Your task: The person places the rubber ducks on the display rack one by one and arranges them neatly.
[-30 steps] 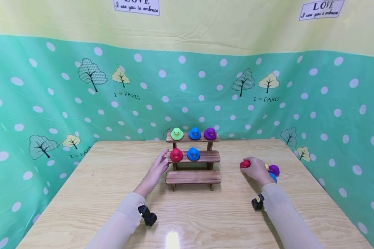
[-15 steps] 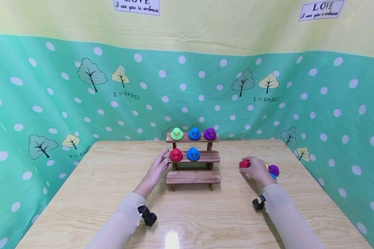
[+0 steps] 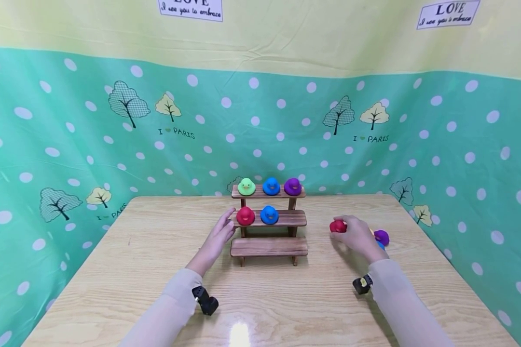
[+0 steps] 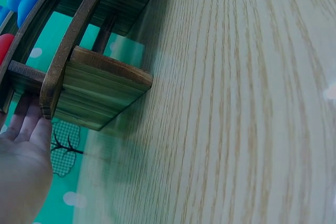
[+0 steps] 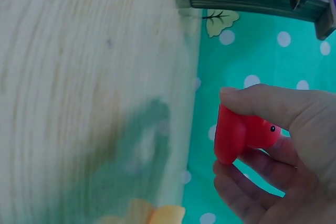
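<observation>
My right hand (image 3: 357, 235) pinches a red rubber duck (image 3: 338, 226) between thumb and fingers, to the right of a three-tier wooden stand (image 3: 269, 247). In the right wrist view the duck (image 5: 233, 135) lies sideways, one eye showing. At the stand's left end is my left hand (image 3: 217, 236), fingers extended; in the left wrist view their tips pass behind the wooden edge and are partly hidden. On the middle tier sit another red duck (image 3: 245, 216) and a blue duck (image 3: 269, 215). The top tier carries a green duck (image 3: 246, 186), a blue duck (image 3: 271, 186) and a purple duck (image 3: 293, 186).
Behind my right hand, a purple duck (image 3: 381, 237) and a mostly covered blue one (image 3: 380, 245) lie on the wooden table (image 3: 165, 241), with a bit of yellow beside them. A dotted green curtain (image 3: 260, 125) encloses the table's back and sides.
My right hand, holding the red duck, has shifted slightly left and up in the head view. The left hand and the ducks on the stand have stayed put.
</observation>
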`<state>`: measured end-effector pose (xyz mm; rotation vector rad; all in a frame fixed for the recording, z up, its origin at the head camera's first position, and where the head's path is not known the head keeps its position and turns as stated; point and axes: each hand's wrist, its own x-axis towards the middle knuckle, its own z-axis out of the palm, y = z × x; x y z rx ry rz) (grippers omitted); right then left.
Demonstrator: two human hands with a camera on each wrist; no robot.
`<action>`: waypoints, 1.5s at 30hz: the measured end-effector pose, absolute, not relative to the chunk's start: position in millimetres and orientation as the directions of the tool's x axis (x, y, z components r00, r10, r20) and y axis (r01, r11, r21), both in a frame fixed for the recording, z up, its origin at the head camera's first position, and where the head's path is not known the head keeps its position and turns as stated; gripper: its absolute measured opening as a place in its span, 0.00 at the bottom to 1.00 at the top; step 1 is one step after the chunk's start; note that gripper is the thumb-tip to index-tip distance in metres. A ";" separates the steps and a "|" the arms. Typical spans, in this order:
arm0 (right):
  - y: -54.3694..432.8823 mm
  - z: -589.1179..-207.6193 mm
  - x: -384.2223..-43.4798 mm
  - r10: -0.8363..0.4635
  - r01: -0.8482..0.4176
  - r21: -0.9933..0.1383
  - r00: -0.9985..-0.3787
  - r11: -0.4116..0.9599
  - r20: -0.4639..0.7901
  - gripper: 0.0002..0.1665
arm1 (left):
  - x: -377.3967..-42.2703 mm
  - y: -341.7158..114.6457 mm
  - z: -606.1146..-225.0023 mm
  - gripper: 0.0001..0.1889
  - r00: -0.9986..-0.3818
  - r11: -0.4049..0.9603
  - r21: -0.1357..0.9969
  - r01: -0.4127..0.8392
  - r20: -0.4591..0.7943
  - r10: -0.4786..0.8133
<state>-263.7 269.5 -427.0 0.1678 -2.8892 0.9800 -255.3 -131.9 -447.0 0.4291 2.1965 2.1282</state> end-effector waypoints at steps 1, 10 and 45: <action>268.8 -425.6 -262.9 -0.086 -0.144 -0.598 -0.988 0.788 0.125 0.34 | -255.1 -131.8 -446.9 0.28 -0.960 0.012 0.987 0.159 0.152 0.233; 259.3 -412.0 -257.3 -0.133 -0.234 -0.532 -0.966 0.813 0.222 0.32 | -254.2 -131.7 -445.4 0.28 -0.959 0.008 0.987 0.160 0.154 0.238; 195.5 -375.2 -245.0 -0.307 -0.488 -0.505 -0.863 0.712 0.401 0.29 | -254.8 -131.7 -447.0 0.28 -0.957 0.005 0.985 0.173 0.167 0.236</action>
